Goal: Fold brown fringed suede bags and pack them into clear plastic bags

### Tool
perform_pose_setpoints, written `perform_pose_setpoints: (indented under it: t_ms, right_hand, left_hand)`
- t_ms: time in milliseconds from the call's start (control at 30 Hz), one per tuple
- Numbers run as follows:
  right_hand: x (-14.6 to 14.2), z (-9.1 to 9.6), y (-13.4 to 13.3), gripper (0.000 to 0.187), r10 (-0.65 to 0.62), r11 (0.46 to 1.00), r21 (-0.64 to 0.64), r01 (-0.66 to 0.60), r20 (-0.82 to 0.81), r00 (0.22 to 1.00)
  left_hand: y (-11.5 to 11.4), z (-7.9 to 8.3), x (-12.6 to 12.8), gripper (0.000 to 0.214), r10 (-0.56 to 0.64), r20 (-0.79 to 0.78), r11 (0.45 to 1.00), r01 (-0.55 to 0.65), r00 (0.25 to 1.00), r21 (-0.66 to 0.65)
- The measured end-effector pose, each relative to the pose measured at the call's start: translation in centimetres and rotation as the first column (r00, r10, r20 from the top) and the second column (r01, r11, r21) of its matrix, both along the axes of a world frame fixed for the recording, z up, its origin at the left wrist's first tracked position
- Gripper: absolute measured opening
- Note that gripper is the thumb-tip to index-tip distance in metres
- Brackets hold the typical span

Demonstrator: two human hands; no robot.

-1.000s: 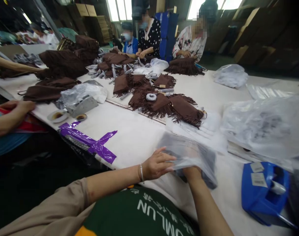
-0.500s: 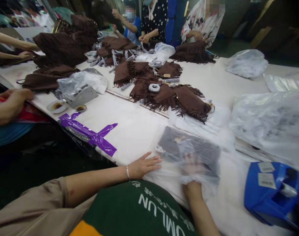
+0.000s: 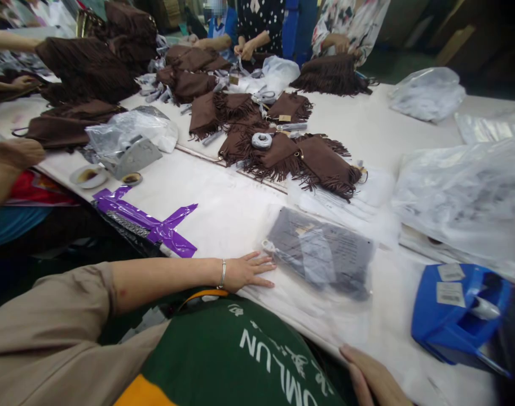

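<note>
Smoothing out the dark bagged piece [image 3: 340, 248] looked like the step in hand — it lay flat on the white table [image 3: 223, 211]. The left hand [image 3: 249, 272] rested beside it, fingers spread, grasping nothing. The right hand [image 3: 372, 375] was at the near edge; couldn't tell if it held anything. Next move seemed to call for gathering the loose plastic. Half a second earlier, the right hand appeared inside the plastic — now out.

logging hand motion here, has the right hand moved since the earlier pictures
Yes: judged against the table, the right hand has drawn out of the clear bag, back to the table's near edge.
</note>
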State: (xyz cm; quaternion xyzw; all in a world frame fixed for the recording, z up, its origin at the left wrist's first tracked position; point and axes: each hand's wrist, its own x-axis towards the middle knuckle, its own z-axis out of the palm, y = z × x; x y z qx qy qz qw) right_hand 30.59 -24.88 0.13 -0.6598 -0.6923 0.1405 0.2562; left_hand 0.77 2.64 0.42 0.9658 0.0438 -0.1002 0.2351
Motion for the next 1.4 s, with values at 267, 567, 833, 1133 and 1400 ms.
perform_pose_setpoints:
  t_ms: [267, 567, 833, 1133, 1400]
  right_hand:
    - [8.7, -3.7, 5.8, 0.051, 0.284, 0.955, -0.103, -0.278, 0.054, 0.957]
    - [8.1, -4.9, 4.1, 0.038, 0.037, 0.997, -0.058, -0.045, -0.134, 0.990]
    - [2.0, -5.3, 3.4, 0.051, -0.632, 0.764, -0.107, 0.636, 0.068, 0.772]
    - [0.5, -4.3, 4.4, 0.035, -0.381, 0.879, -0.187, 0.438, 0.275, 0.882]
    - [0.5, -4.1, 5.1, 0.035, -0.390, 0.824, -0.319, 0.467, 0.278, 0.878]
  left_hand:
    - [1.9, 1.9, -0.9, 0.083, -0.002, -0.025, 0.973, -0.004, 1.000, -0.231]
    - [2.7, 0.7, -1.3, 0.053, 0.165, 0.194, 0.913, -0.075, 0.967, -0.402]
    - [-0.1, -2.3, 0.4, 0.041, 0.835, 0.285, 0.528, -0.830, 0.470, -0.179]
    - [4.5, 1.5, 1.6, 0.032, 0.861, 0.263, 0.436, -0.898, 0.435, 0.057]
    - [1.1, 2.9, 9.4, 0.030, 0.301, 0.434, 0.939, -0.344, 0.849, 0.023]
